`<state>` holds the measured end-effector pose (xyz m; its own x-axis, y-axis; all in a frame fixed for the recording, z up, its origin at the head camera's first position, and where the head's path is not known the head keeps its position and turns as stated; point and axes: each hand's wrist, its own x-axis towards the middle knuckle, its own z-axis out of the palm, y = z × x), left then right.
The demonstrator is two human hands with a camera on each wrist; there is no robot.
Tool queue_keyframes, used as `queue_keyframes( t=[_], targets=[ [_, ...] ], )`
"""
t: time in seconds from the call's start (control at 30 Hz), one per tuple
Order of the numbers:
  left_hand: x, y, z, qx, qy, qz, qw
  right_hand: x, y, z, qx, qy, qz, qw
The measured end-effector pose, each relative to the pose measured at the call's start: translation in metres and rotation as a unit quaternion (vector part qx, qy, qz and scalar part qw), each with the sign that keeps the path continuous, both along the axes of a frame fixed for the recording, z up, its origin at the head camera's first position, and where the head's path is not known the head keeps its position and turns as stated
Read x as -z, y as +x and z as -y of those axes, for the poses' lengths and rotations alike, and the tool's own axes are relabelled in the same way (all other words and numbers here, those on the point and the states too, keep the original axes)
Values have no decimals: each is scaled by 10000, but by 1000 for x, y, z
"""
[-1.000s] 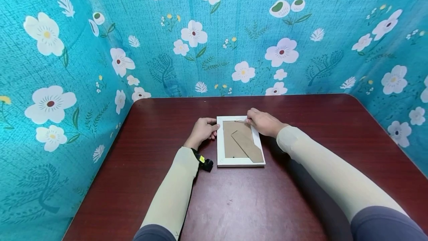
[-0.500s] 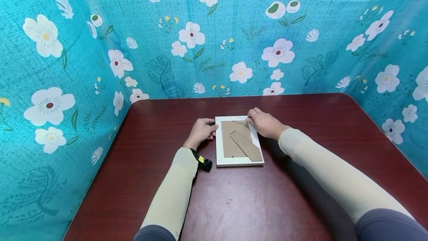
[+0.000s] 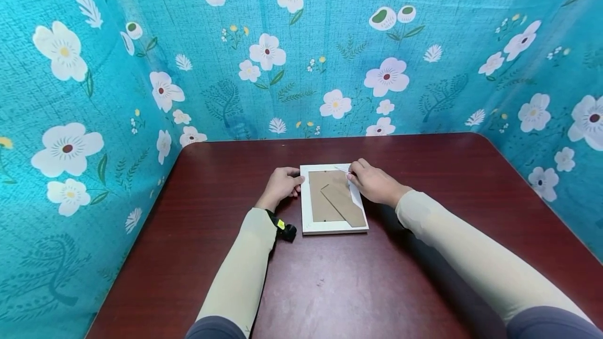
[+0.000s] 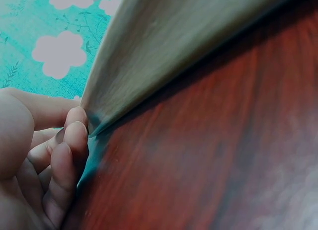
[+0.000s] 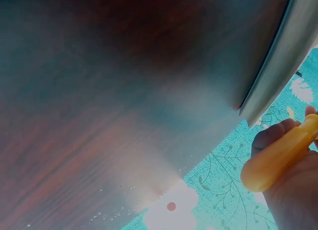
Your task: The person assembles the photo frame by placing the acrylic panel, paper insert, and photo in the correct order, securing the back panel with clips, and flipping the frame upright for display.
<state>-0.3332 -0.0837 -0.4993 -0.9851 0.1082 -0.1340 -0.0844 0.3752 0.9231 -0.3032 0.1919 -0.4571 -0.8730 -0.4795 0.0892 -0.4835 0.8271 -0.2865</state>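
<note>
My left hand (image 3: 281, 186) pinches the left edge of a white, brown-backed, rectangular picture frame (image 3: 325, 208) lying on the dark-red table (image 3: 330, 286); at the frame's far-right corner, my right hand (image 3: 374, 182) grips a thin-shafted, yellow-handled tool (image 5: 278, 155).

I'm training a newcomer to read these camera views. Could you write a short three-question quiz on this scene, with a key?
1. True or false: the photo frame lies on the table with its back facing up.
2. The handle held in the right hand is: a) blue, b) yellow-orange, c) black.
3. Fill in: in the head view, the left hand touches the photo frame at its ____ edge.

Key: 1 true; 2 b; 3 left.
</note>
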Motion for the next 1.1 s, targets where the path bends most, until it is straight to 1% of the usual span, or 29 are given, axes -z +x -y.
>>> queue_keyframes(
  t=[0.23,0.43,0.6,0.7,0.93,1.1],
  targets=[
    [1,1,0,-48,-101,23,9999,0,6,0,93,-14,49,9999],
    [1,2,-1,-55,-27,108,9999,3,12,-3,-18,-125,-20,9999],
    [1,1,0,-52,-4,10,10000,2,15,-5,-85,-197,-96,9997],
    [0,1,0,-31,-24,-58,10000,1,17,-5,-31,-174,-55,9998],
    [-1,2,-1,1,-52,-51,10000,1,21,-7,127,-131,104,9998],
    [0,1,-1,-45,-207,-8,9998,0,24,-8,253,22,239,9994]
  ],
)
